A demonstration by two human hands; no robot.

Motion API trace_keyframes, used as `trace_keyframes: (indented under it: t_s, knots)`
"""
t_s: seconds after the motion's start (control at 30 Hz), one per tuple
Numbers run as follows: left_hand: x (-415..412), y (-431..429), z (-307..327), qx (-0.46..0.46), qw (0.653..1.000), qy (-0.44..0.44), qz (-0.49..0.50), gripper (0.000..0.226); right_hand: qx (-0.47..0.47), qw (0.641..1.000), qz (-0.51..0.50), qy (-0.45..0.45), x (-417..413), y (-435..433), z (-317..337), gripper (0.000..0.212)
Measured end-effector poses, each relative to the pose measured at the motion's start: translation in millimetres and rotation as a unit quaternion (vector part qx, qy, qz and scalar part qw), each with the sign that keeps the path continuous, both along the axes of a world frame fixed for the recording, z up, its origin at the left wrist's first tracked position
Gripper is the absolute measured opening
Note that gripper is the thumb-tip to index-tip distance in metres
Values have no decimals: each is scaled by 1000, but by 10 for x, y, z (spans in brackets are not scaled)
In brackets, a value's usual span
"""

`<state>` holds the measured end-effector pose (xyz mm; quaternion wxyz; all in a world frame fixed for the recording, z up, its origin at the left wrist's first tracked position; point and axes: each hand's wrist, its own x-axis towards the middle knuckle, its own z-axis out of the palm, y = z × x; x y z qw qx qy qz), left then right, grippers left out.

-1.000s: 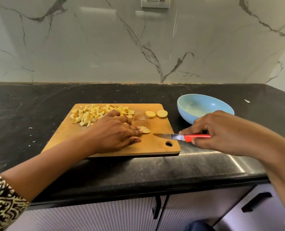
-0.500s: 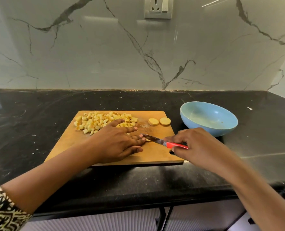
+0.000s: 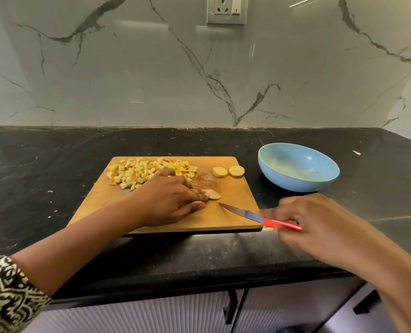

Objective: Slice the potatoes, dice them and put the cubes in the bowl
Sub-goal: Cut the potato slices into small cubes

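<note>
A wooden cutting board (image 3: 228,212) lies on the black counter. A pile of yellow potato cubes (image 3: 146,173) covers its far left part. Two round potato slices (image 3: 228,171) lie at its far right. My left hand (image 3: 168,200) rests on the board, its fingertips holding down another potato slice (image 3: 213,194). My right hand (image 3: 319,224) grips the red handle of a knife (image 3: 257,216); the blade tip rests on the board just right of my left hand, a little short of the slice. A light blue bowl (image 3: 298,170) stands right of the board, with no cubes in it.
The marble backsplash rises behind the counter, with a wall socket (image 3: 226,9) at the top. The counter's front edge (image 3: 199,272) runs just below the board, and cabinet doors with dark handles (image 3: 235,306) hang under it.
The knife has drawn back from the slice under my left fingers, toward me and to the right. My left hand has stayed on the slice.
</note>
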<state>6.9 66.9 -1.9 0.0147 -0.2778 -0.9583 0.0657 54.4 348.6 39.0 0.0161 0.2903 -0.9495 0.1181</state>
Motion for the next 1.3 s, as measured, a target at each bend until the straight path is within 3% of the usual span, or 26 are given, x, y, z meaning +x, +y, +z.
trace_keyframes:
  t_s: [0.1,0.17,0.27,0.5,0.8,1.0,1.13,1.3]
  knots:
    - [-98,10,29,61,998,-5,4,38,-32,999,-12,-14,23,56,61,57]
    - [-204,8,56,103,995,2,-12,31,-61,998,-20,-12,30,78,25,49]
    - [-386,9,84,118,992,-13,-45,35,-88,995,-47,-7,0,119,-85,36]
    - [-646,36,108,96,989,-74,-85,32,-108,991,-72,11,-49,202,-194,37]
    - [-667,26,-62,108,979,55,-162,24,-130,988,-77,10,-82,74,-304,36]
    - [-686,21,-62,163,977,18,-134,23,-145,986,-81,0,-87,52,-349,35]
    - [-711,-17,-13,136,980,-14,-144,28,-149,985,-85,-3,-85,68,-369,35]
    - [-696,7,-41,113,975,46,-186,24,-149,984,-96,15,-54,65,-402,36]
